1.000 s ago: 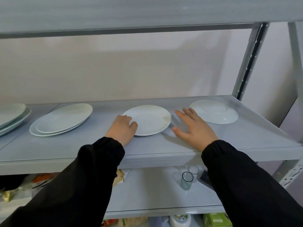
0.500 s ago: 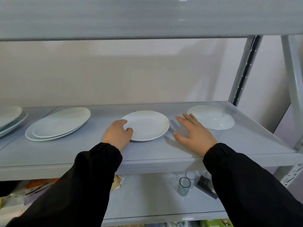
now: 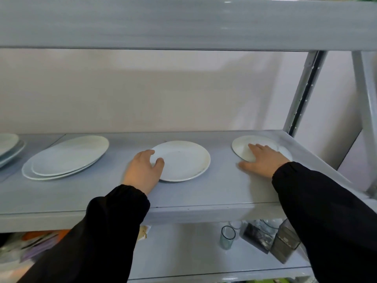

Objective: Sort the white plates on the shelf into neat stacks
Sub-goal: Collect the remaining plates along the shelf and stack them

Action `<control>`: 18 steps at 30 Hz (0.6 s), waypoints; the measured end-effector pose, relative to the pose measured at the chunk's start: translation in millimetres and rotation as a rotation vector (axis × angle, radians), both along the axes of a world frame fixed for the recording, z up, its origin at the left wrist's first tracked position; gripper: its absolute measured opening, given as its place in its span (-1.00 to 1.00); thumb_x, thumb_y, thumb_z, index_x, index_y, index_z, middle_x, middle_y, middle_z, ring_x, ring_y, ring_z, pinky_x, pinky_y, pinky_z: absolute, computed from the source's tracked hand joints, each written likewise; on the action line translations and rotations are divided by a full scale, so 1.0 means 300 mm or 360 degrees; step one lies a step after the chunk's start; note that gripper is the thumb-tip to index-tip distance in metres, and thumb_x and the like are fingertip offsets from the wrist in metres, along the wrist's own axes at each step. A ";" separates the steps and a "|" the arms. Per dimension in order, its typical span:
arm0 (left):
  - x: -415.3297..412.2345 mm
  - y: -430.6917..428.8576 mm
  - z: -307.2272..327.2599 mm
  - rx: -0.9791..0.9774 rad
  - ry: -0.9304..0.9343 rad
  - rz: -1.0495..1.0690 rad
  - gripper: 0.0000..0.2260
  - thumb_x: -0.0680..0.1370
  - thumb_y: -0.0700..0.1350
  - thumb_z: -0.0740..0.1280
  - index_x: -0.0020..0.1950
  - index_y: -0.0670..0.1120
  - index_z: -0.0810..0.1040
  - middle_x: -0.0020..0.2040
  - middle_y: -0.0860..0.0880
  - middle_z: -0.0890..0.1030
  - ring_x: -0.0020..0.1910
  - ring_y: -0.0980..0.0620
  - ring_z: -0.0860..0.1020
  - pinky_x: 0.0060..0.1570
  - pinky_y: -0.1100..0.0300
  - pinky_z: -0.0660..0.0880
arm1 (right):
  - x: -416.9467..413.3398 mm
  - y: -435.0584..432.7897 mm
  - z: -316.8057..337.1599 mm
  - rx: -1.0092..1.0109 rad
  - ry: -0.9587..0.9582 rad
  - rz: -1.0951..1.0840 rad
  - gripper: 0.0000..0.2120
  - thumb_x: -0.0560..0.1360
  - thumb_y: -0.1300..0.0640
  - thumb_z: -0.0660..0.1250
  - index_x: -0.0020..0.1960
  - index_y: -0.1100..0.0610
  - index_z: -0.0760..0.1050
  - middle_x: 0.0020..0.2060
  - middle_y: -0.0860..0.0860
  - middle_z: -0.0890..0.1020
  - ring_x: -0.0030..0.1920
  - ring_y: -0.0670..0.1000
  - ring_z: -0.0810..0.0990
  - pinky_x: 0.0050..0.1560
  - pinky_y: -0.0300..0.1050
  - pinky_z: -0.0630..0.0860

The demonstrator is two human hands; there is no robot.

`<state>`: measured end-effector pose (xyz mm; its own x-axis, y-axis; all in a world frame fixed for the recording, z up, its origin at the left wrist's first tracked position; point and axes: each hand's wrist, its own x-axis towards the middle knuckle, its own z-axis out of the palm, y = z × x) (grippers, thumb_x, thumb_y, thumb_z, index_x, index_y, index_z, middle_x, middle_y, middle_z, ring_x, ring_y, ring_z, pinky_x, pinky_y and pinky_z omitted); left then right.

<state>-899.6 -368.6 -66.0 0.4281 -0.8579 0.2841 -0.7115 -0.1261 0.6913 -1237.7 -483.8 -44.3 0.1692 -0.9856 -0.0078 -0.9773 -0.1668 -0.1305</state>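
Note:
On the grey shelf (image 3: 204,193) a white middle plate (image 3: 183,160) lies flat. My left hand (image 3: 143,170) grips its left rim, thumb on top and fingers curled at the edge. At the far right lies a right plate (image 3: 241,148). My right hand (image 3: 263,160) rests on it with fingers spread over its top and the thumb on the shelf by its near edge. A stack of two larger plates (image 3: 67,156) sits to the left. Another plate stack (image 3: 8,146) is cut off by the left edge.
An upper shelf board (image 3: 183,23) runs overhead and a metal upright (image 3: 302,94) stands at the back right. The lower shelf holds a glass (image 3: 227,236), a dark container (image 3: 285,244) and packets at the left.
My right hand has moved right, from the bare shelf beside the middle plate onto the right plate. My left hand stays on the middle plate's rim.

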 end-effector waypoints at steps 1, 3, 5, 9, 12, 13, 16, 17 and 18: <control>0.001 0.000 0.001 -0.0003 0.0006 0.0004 -0.56 0.60 0.04 0.22 0.45 -0.07 0.39 0.45 -0.04 0.39 0.29 -0.02 0.46 0.25 0.15 0.32 | 0.004 0.007 0.001 0.0002 0.0010 0.0007 0.02 0.31 -0.54 0.11 0.61 -0.01 0.03 0.58 0.01 0.15 0.55 0.07 0.15 0.49 0.11 0.14; 0.002 0.000 0.003 -0.0008 0.0013 0.0009 -0.57 0.60 0.04 0.22 0.45 -0.07 0.39 0.45 -0.04 0.39 0.27 -0.02 0.47 0.23 0.17 0.32 | 0.021 0.030 0.009 -0.0002 0.0053 0.0044 0.02 0.35 -0.52 0.16 0.61 0.04 0.05 0.56 0.03 0.22 0.52 0.07 0.21 0.47 0.03 0.18; 0.001 0.001 0.004 -0.0018 0.0008 0.0009 -0.57 0.60 0.03 0.22 0.45 -0.08 0.39 0.44 -0.05 0.39 0.25 -0.01 0.47 0.20 0.19 0.30 | 0.047 0.071 0.024 -0.0009 0.0109 0.0105 -0.02 0.39 -0.49 0.20 0.60 0.06 0.07 0.55 0.02 0.25 0.51 0.07 0.25 0.44 -0.03 0.20; -0.002 0.006 0.002 -0.0023 -0.0008 -0.0006 -0.56 0.60 0.04 0.22 0.45 -0.08 0.39 0.44 -0.05 0.39 0.20 0.02 0.46 0.21 0.18 0.31 | 0.087 0.180 0.052 -0.0024 0.0150 0.0237 -0.04 0.38 -0.50 0.21 0.59 0.01 0.12 0.54 -0.05 0.26 0.51 0.03 0.26 0.43 -0.07 0.21; -0.001 0.009 0.002 -0.0020 -0.0013 -0.0018 -0.56 0.60 0.04 0.21 0.45 -0.09 0.39 0.45 -0.06 0.39 0.31 -0.03 0.44 0.27 0.14 0.31 | 0.100 0.271 0.069 -0.0043 0.0162 0.0311 -0.06 0.36 -0.52 0.22 0.57 -0.01 0.18 0.51 -0.06 0.33 0.48 0.02 0.31 0.39 -0.08 0.26; 0.000 0.009 0.002 -0.0016 -0.0016 -0.0020 -0.56 0.60 0.05 0.21 0.45 -0.08 0.39 0.45 -0.05 0.39 0.34 -0.04 0.43 0.28 0.14 0.31 | 0.102 0.301 0.074 -0.0056 0.0166 0.0331 -0.06 0.35 -0.54 0.21 0.56 -0.02 0.21 0.48 -0.07 0.37 0.45 0.02 0.35 0.37 -0.08 0.29; 0.000 0.010 0.000 -0.0027 -0.0014 -0.0018 -0.56 0.59 0.05 0.21 0.44 -0.09 0.40 0.44 -0.06 0.40 0.36 -0.04 0.41 0.30 0.12 0.31 | 0.094 0.380 0.088 -0.0074 0.0195 0.0386 -0.03 0.27 -0.62 0.16 0.49 -0.03 0.30 0.39 -0.10 0.47 0.35 0.01 0.45 0.27 -0.09 0.40; 0.000 0.011 0.000 -0.0030 -0.0005 -0.0017 -0.56 0.59 0.04 0.22 0.44 -0.09 0.40 0.44 -0.06 0.40 0.36 -0.05 0.41 0.30 0.12 0.31 | 0.088 0.403 0.090 -0.0080 0.0214 0.0408 -0.02 0.24 -0.64 0.15 0.46 -0.04 0.33 0.35 -0.11 0.50 0.32 0.00 0.48 0.23 -0.08 0.43; -0.001 0.012 0.001 -0.0025 0.0010 -0.0016 -0.56 0.59 0.04 0.22 0.44 -0.09 0.40 0.45 -0.06 0.39 0.36 -0.06 0.41 0.30 0.11 0.32 | 0.081 0.424 0.090 -0.0089 0.0248 0.0435 -0.01 0.22 -0.65 0.16 0.45 -0.04 0.33 0.32 -0.11 0.52 0.28 0.01 0.50 0.19 -0.07 0.46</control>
